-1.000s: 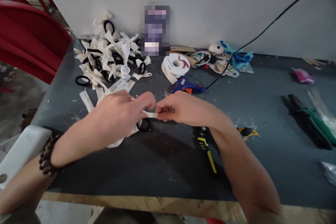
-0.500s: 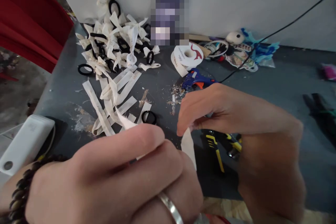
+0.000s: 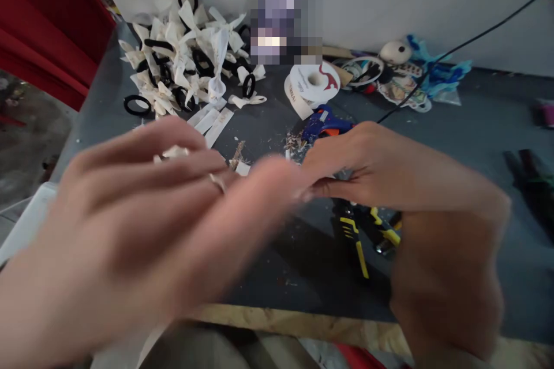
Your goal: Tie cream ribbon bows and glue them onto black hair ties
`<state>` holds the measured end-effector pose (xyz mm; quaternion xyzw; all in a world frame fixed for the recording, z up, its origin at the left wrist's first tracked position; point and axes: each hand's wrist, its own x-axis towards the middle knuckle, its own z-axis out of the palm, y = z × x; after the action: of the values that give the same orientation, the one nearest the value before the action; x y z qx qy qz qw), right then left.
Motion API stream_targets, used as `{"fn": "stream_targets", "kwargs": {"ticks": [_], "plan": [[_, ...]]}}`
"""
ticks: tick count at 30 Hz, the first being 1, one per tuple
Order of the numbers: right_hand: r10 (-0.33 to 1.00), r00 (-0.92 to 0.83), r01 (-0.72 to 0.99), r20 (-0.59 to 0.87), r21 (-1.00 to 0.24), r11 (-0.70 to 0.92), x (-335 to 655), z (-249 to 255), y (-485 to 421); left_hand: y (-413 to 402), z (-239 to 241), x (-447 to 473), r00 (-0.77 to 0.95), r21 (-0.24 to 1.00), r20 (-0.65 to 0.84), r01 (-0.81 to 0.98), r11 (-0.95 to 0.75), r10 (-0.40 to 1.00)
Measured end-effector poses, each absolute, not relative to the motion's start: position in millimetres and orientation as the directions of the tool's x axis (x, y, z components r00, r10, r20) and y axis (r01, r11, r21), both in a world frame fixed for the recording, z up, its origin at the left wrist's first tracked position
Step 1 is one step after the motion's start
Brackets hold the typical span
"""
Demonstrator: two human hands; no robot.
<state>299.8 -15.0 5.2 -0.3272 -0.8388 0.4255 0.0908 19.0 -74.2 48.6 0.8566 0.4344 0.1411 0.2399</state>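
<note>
My left hand [image 3: 173, 213], smeared by motion, reaches across the middle, its thumb meeting the fingertips of my right hand. A silver ring [image 3: 217, 182] is on one finger. Something white shows in the gap between its fingers; whether it is held I cannot tell. My right hand [image 3: 341, 170] is bent at the wrist and pinched closed, with a small pale bit of white ribbon [image 3: 303, 194] at its fingertips. Most of that ribbon is hidden. Cut ribbon strips [image 3: 216, 127] lie behind my left hand, largely covered by it.
Black hair ties with white ribbon bows [image 3: 194, 57] are heaped at the back left. A printed ribbon spool [image 3: 314, 83] stands beside a blue glue gun [image 3: 324, 124]. Yellow-black pliers [image 3: 355, 242] lie under my right hand. A black cable [image 3: 445, 55] crosses the back right.
My left hand has turned over and opened outward to the left, covering the loose strips and black ring. My right hand stays almost in place; the ribbon hanging below its fingertips no longer shows.
</note>
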Motion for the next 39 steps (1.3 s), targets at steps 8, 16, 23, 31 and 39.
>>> {"fn": "stream_targets", "kwargs": {"ticks": [8,16,23,31,39], "plan": [[0.771,-0.571,0.71,-0.281,-0.641,0.293,286,-5,-12,15,6,11,0.625,0.474,-0.408,0.768,-0.431,0.666],[0.706,-0.599,0.712,-0.377,-0.654,0.255,290,-14,-4,32,3,4,0.611,0.528,-0.543,0.782,-0.332,0.576],[0.656,-0.593,0.695,-0.468,-0.709,0.123,295,-16,1,43,1,-9,0.601,0.477,-0.573,0.798,-0.368,0.558],[0.676,-0.571,0.678,-0.466,-0.732,0.069,291,-20,5,36,20,-6,0.597,0.43,-0.583,0.802,-0.414,0.551],[0.707,-0.542,0.715,-0.454,-0.691,0.105,304,-18,12,35,18,-10,0.622,0.391,-0.546,0.782,-0.486,0.561]]}}
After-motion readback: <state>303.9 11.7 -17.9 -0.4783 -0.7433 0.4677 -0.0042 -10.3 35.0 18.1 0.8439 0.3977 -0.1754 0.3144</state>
